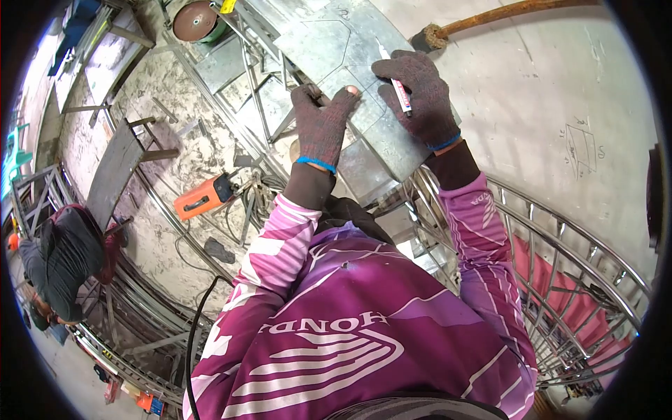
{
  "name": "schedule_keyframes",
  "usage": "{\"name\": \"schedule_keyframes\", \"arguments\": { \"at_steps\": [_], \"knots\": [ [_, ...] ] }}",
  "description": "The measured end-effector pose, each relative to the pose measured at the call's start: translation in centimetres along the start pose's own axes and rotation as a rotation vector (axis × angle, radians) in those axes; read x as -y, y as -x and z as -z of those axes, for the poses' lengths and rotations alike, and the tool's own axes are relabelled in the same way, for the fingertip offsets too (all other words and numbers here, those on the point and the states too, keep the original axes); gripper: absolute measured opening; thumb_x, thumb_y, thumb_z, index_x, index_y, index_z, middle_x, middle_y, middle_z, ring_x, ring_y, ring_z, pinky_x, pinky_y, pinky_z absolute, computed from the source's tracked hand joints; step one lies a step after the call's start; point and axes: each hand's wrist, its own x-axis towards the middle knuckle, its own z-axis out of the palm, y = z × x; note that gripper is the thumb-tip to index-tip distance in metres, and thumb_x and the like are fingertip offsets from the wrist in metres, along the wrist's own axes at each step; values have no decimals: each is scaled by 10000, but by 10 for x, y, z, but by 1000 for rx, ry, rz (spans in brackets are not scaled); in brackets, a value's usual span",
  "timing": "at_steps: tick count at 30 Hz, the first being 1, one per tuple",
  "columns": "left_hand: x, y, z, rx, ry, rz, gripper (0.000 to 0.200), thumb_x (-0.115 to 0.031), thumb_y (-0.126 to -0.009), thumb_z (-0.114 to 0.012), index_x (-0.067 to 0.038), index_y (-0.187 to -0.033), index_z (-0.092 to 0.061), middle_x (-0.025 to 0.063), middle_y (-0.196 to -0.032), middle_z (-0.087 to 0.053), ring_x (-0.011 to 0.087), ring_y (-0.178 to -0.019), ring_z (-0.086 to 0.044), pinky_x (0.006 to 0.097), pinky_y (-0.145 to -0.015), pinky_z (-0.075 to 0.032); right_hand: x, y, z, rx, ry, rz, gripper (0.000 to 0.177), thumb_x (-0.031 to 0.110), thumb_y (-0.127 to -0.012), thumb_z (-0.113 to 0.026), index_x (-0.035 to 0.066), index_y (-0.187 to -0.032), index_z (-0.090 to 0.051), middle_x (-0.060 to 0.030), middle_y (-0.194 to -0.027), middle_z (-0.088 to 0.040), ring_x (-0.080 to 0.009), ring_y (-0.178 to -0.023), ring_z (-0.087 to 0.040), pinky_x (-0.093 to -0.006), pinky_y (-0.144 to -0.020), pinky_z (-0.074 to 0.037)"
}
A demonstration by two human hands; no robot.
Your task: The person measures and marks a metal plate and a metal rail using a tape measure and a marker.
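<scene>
A grey metal sheet [371,87] with drawn lines and an outlined shape lies in front of me. My right hand [423,101], in a dark knit glove, is closed around a white marker [401,96] with a red label, above the right part of the sheet. The marker's narrow end points away from me. At the sheet's near left edge is my left hand [323,126], gloved too, with thumb and fingers apart. One bare fingertip shows through that glove, by the sheet. Whether any left fingers reach under the edge is hidden.
A wooden handle [511,10] with a dark head lies beyond the sheet. Chrome railings [560,217] curve at right. An orange power-tool-like case [203,198] lies on the floor near cables. A bench [115,171] and a crouching person [59,255] are at left.
</scene>
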Motion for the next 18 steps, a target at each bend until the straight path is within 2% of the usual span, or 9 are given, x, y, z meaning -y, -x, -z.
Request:
{"name": "schedule_keyframes", "arguments": {
  "at_steps": [1,8,10,15,17,18],
  "knots": [
    [-3,-2,0,75,71,60,729,-361,-793,-843,49,-1252,-453,152,-1094,-604,235,-972,-598,353,-843,-510,1,0,0,-3,-6,-11,353,78,-781,-773,130,-1125,-711,-74,-1132,-718,-337,-1136,-637,-449,-1009,-490],
    [-23,-3,-3,185,213,134,733,-292,-784,-858,54,-1286,-452,207,-1189,-630,253,-1059,-624,363,-894,-515,3,-2,1,-12,-10,-22,318,88,-786,-760,99,-1100,-713,-94,-1103,-717,-358,-1115,-639,-454,-989,-495],
    [-20,-4,-3,182,160,58,737,-295,-781,-860,69,-1274,-450,217,-1186,-629,271,-1061,-627,378,-907,-514,2,-5,1,-6,-22,-4,303,98,-799,-749,93,-1100,-711,-99,-1092,-717,-362,-1107,-642,-457,-988,-492],
    [-13,-10,-3,183,63,13,772,-331,-776,-859,102,-1259,-439,257,-1189,-615,317,-1080,-620,398,-926,-507,-1,-6,0,-12,-39,45,257,121,-832,-725,77,-1084,-707,-115,-1059,-716,-367,-1079,-651,-463,-972,-491],
    [-9,-13,-3,200,76,-1,787,-343,-775,-857,115,-1254,-433,271,-1192,-608,334,-1091,-616,405,-933,-504,-1,-7,-2,-35,-40,15,304,88,-756,-748,126,-1058,-741,-81,-1041,-743,-339,-1040,-668,-451,-961,-507],
    [-6,-14,-5,190,66,-35,798,-350,-776,-854,123,-1255,-426,280,-1197,-603,346,-1101,-612,409,-937,-501,0,-8,-1,-29,-37,16,304,88,-756,-748,126,-1058,-741,-81,-1041,-743,-339,-1040,-668,-451,-961,-507]
  ]
}}
